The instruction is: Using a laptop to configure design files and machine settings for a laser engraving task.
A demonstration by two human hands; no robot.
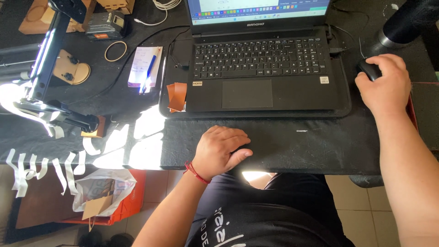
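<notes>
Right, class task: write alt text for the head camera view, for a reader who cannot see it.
Seen from above, a seated person's right hand rests on a black mouse beside an open black laptop on a dark table, while the left hand lies loosely curled near the table's front edge. A pen on a notepad lies left of the laptop.

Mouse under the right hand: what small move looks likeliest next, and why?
Probably a small slide or click of the mouse: the right hand already covers it, the laptop is open with its screen lit, and the left hand rests idle at the table edge.
</notes>
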